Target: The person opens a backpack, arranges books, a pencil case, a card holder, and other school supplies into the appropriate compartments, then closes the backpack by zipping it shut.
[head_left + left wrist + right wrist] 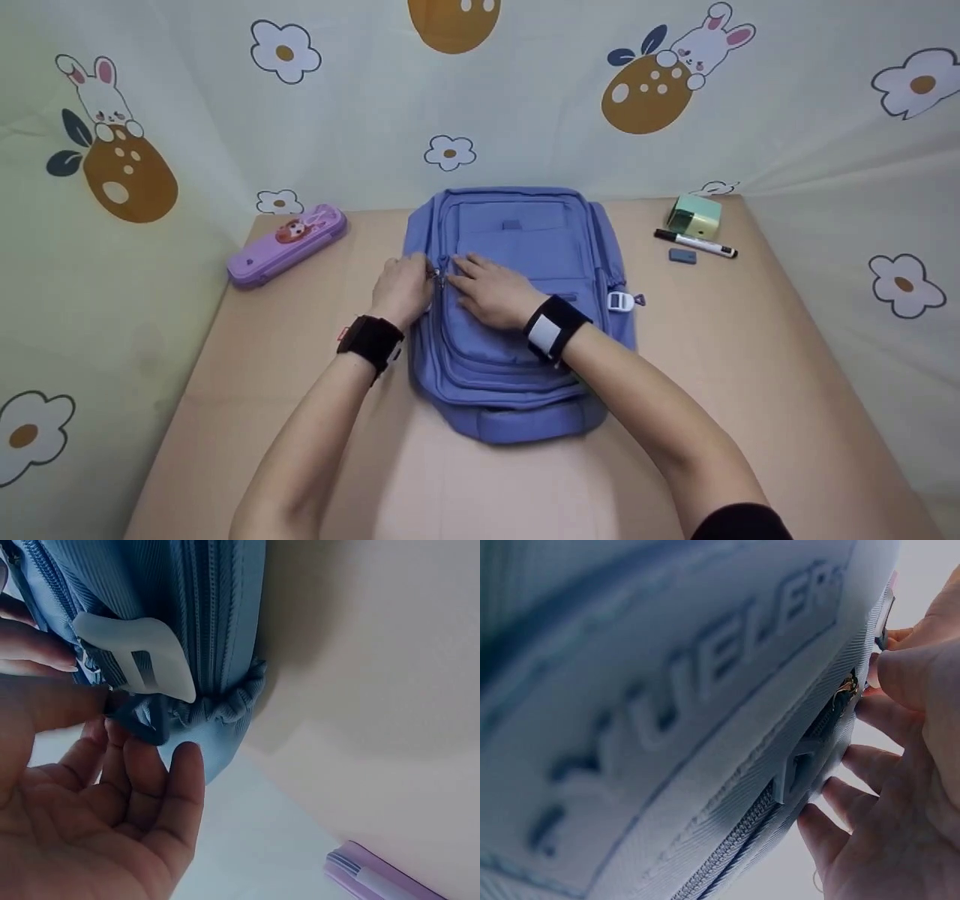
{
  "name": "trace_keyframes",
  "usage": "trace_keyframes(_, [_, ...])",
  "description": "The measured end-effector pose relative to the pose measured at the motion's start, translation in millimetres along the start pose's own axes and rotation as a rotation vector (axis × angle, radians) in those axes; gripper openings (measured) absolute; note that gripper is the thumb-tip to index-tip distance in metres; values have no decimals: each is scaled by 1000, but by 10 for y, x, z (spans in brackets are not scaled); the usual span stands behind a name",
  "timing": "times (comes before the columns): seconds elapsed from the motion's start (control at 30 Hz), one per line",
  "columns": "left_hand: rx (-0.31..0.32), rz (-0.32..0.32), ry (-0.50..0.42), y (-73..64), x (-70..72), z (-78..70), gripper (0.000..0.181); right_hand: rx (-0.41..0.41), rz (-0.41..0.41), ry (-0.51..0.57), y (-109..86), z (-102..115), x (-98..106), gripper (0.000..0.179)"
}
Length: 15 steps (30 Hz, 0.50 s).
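A blue backpack [517, 247] lies on the table with its front panel up. At its left side my left hand [403, 286] pinches a small zipper pull by the metal slider, thumb against fingertips. Beside that thumb, in the left wrist view, are a white buckle [139, 652] and a dark blue triangular loop [150, 724]. My right hand [499, 292] rests on the front panel, fingers extended toward the same zipper. Up close in the right wrist view, a zipper track [742, 836] with a loop-shaped pull [791, 769] runs beside the right fingers.
A purple pencil case [289, 247] lies at the back left. Toward the back right are a green sharpener [696, 216], a black-and-white marker [696, 244] and a small blue eraser [682, 256]. A patterned curtain [360, 112] encloses the table's back and sides.
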<state>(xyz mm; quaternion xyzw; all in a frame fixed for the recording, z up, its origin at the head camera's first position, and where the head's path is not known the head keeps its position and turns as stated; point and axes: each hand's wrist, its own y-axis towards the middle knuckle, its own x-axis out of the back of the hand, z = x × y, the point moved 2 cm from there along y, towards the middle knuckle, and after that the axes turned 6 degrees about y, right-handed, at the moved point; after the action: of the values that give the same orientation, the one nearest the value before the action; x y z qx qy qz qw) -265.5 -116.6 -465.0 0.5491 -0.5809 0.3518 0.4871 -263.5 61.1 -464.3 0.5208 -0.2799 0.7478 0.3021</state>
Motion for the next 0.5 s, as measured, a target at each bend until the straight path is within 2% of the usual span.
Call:
trace_keyframes(0.27, [-80,-69,78,1,5,28,12,3,6,-11,6,-6,-7,50])
trace_keyframes(0.5, [-124,-86,137,-35,31,5,9,11,5,-29,11,-24,-29,49])
